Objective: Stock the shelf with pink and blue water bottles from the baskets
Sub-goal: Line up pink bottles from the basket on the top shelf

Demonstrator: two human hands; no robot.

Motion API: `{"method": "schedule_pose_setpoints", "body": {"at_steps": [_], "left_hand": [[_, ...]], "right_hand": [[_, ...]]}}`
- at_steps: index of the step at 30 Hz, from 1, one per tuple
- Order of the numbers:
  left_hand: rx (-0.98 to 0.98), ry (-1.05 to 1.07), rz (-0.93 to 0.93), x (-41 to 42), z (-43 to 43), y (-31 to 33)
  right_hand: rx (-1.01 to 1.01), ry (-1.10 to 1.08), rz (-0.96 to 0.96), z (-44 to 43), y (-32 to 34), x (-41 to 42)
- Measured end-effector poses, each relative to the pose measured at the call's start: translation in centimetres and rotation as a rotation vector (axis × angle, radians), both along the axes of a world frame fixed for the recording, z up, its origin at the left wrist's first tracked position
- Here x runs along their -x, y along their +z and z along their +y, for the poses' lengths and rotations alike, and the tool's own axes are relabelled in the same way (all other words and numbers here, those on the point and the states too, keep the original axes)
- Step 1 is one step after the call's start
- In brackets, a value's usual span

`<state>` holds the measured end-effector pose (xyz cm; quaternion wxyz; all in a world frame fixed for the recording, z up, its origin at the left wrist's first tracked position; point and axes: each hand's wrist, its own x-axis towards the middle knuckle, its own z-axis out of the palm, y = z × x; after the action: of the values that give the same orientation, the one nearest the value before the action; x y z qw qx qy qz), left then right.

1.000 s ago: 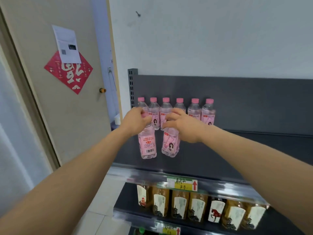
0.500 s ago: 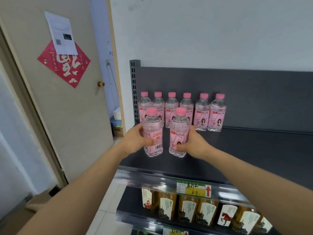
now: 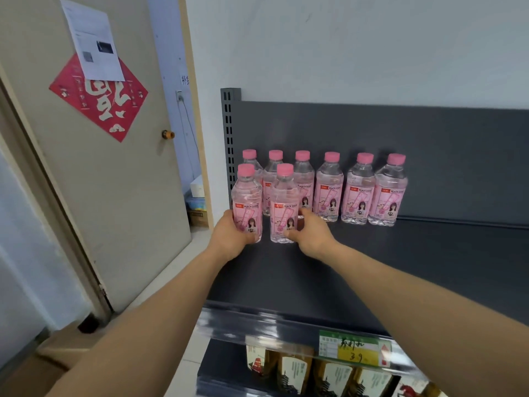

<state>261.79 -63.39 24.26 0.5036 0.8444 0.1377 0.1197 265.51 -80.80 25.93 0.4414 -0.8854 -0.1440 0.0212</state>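
Note:
Two pink-capped, pink-labelled bottles stand upright on the dark grey shelf point(image 3: 400, 267), just in front of a back row of several like bottles point(image 3: 359, 190). My left hand point(image 3: 229, 239) grips the lower part of the left front bottle point(image 3: 246, 202). My right hand point(image 3: 312, 234) holds the base of the right front bottle point(image 3: 283, 204), thumb on its front. Both front bottles sit at the shelf's far left, close to the perforated upright. No blue bottles or baskets are in view.
The shelf stretches bare to the right of the pink row. A price tag point(image 3: 355, 349) hangs on the front rail above amber drink bottles point(image 3: 294, 373) on the lower shelf. A door point(image 3: 100, 167) with a red decoration stands at left; a cardboard box point(image 3: 57, 365) lies below it.
Both hands slid from the bottle tops down to the lower bodies and pushed the two bottles back and left, close against the back row. The labels have turned to face front.

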Motion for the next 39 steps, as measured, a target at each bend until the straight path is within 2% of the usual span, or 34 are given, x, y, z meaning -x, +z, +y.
{"method": "schedule_pose_setpoints", "body": {"at_steps": [4, 13, 17, 21, 24, 29, 34, 39], "left_hand": [[-0.014, 0.0, -0.02, -2.1, 0.7, -0.3], [-0.01, 0.014, -0.061, -4.4, 1.0, -0.6], [-0.006, 0.005, -0.036, -4.1, 1.1, -0.5], [-0.003, 0.02, 0.012, -3.0, 0.9, -0.2], [-0.018, 0.124, 0.025, -1.4, 0.1, 0.8], [-0.101, 0.16, -0.132, 2.7, -3.1, 3.2], [-0.238, -0.022, -0.3, 8.5, -11.7, 5.0], [-0.272, -0.412, -0.354, 15.4, -23.9, 3.5]], "right_hand": [[0.008, -0.048, -0.015, 1.6, -1.1, -1.6], [0.169, -0.213, -0.101, 4.1, -2.4, -2.9], [0.171, -0.215, -0.114, 4.3, -2.5, -2.7], [0.143, -0.141, -0.033, 2.9, -1.5, -2.1], [0.107, -0.1, -0.008, 0.8, -0.6, -0.5], [0.102, -0.086, -0.108, -5.2, 0.8, 4.9], [0.07, -0.132, -0.226, -13.4, 1.9, 12.5], [0.084, -0.271, -0.279, -22.9, 0.2, 20.6]]}}
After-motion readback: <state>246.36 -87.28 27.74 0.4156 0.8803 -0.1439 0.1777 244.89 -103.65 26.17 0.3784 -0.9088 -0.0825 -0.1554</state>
